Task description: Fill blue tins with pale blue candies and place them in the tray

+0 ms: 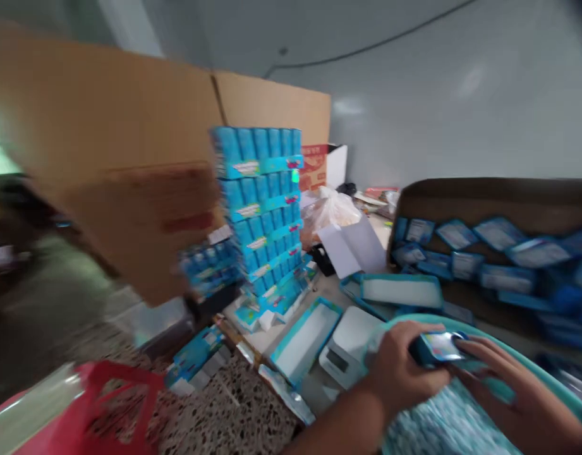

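Both my hands hold one small blue packet (440, 346) over a teal basin (551, 373) at the lower right. My left hand (402, 366) grips the packet's left end with curled fingers. From the right, my right hand (509, 385) meets it, fingers laid on its right end. The basin is full of small pale blue pieces (442, 423). The picture is smeared by motion.
A tall stack of blue boxes (262, 215) stands in the middle, with open blue trays (304, 338) and a small white scale (350, 344) below it. A brown carton (499, 196) of blue packets is at right. Cardboard sheets (105, 145) fill the left; a red stool (115, 404) is at lower left.
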A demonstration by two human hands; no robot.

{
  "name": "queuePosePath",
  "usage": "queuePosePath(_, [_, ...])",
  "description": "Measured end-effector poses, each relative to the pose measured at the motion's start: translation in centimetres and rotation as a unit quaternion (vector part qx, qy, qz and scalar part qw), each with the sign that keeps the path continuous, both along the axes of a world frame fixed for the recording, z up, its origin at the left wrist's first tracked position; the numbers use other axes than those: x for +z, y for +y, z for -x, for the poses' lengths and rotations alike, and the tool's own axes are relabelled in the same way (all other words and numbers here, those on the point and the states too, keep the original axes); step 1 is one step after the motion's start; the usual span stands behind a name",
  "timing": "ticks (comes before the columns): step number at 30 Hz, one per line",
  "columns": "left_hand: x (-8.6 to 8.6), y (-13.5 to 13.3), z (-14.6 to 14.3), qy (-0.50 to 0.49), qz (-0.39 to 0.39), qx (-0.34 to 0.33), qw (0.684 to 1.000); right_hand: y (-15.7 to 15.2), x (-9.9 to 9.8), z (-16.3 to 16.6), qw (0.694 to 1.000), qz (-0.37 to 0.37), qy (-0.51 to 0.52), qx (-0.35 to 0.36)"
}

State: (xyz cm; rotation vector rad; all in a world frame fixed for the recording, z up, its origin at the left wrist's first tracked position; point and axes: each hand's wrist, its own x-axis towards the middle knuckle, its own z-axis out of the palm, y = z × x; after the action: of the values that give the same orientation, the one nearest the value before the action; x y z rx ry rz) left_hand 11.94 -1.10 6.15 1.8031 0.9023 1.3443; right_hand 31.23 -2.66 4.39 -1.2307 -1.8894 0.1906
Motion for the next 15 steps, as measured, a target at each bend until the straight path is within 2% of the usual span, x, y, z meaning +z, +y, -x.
queuePosePath(2, [0.2,0.0,0.1,0.005,-0.037,-0.015,0.999,-1.3,1.5,-0.2,0.999,0.05,-0.017,0.006])
queuePosePath(4, [0.4,0.2,0.0,0.005,-0.032,-0.016,0.999,-1.7,2.9,0.3,0.996,0.081,0.006,0.023])
queuePosePath(7, [0.5,0.2,0.0,-0.029,0.009,0.06,0.998,-1.5,4.1,1.1,0.979,0.154,0.108,0.077])
queuePosePath(9, [0.8,0.2,0.8,-0.05,-0.001,0.132,0.99,-1.5,4.4,1.3,0.968,0.184,0.14,0.095])
queuePosePath(12, [1.2,0.7,3.5,-0.054,-0.055,0.251,0.965,-1.9,4.0,1.3,0.962,0.252,0.033,0.097])
queuePosePath(13, [1.2,1.1,4.6,-0.05,-0.076,0.29,0.953,-2.0,3.9,1.3,0.952,0.288,-0.03,0.099])
queuePosePath(15, [0.7,2.5,6.8,-0.041,-0.101,0.34,0.934,-2.0,3.4,1.2,0.911,0.37,-0.144,0.111])
